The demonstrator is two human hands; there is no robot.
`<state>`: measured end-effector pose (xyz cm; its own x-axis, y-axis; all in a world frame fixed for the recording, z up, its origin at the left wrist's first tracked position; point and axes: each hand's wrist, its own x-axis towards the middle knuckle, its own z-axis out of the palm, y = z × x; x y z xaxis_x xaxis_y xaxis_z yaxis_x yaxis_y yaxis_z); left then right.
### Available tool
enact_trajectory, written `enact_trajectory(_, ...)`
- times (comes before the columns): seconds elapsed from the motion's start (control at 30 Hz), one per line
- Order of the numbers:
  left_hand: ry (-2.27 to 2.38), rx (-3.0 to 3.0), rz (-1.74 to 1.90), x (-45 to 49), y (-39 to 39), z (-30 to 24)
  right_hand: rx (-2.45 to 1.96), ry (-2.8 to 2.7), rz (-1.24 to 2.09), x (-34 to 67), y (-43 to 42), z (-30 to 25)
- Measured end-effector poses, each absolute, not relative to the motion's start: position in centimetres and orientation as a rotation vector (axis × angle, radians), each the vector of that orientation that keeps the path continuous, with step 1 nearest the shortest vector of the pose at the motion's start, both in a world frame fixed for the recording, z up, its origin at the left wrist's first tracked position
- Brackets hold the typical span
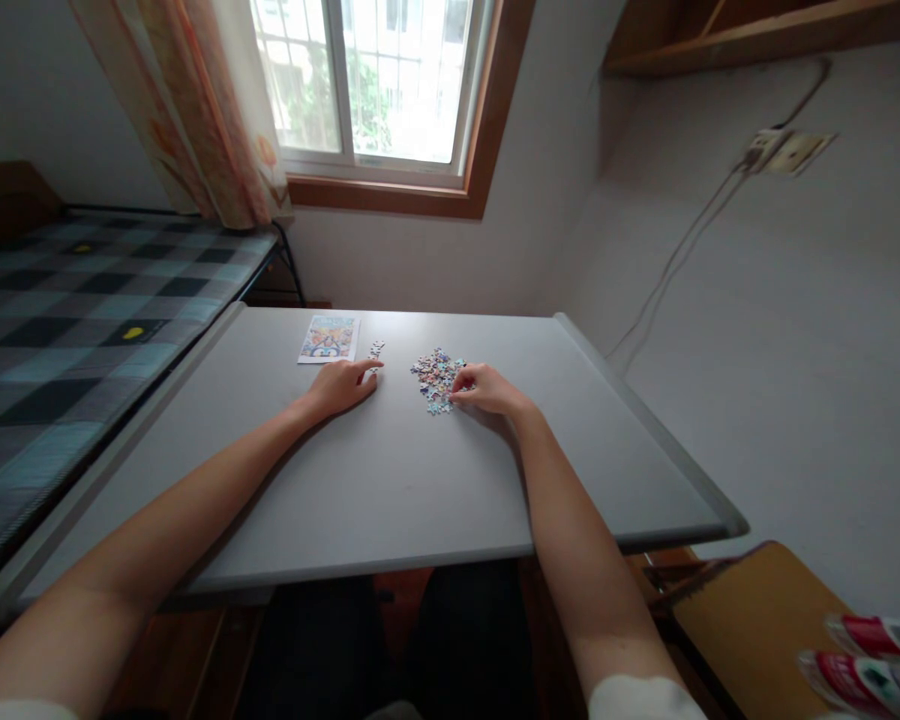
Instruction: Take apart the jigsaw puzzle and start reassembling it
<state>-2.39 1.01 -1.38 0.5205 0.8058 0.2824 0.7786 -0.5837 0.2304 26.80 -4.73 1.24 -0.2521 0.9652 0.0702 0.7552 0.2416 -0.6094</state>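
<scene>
A heap of small coloured jigsaw pieces [435, 375] lies on the grey table [360, 480]. My right hand [486, 388] rests at the heap's right edge, fingers pinched together on a piece. My left hand [341, 385] lies on the table with its index finger stretched toward a small cluster of pieces [376, 350]; the other fingers are curled. Left of that cluster lies a picture card [328, 338] with a colourful print.
A bed with a checked blue-black cover [67, 320] stands along the table's left side. A window [375, 80] and curtain [195, 110] are behind. A wooden chair [750, 620] stands at lower right, with red-and-white packets [870, 655] beside it.
</scene>
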Motion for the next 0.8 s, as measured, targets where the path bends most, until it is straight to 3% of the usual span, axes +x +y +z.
enact_trajectory(0.4, 1.036, 2.851, 0.799, -0.3, -0.7, -0.6, -1.178, -1.644, 1.081, 24.3, -4.6, 0.9)
enact_trajectory(0.8, 0.986, 2.726, 0.85, 1.0, -2.2, -1.3, -1.159, -1.719, 0.994, 22.6, -4.3, -0.4)
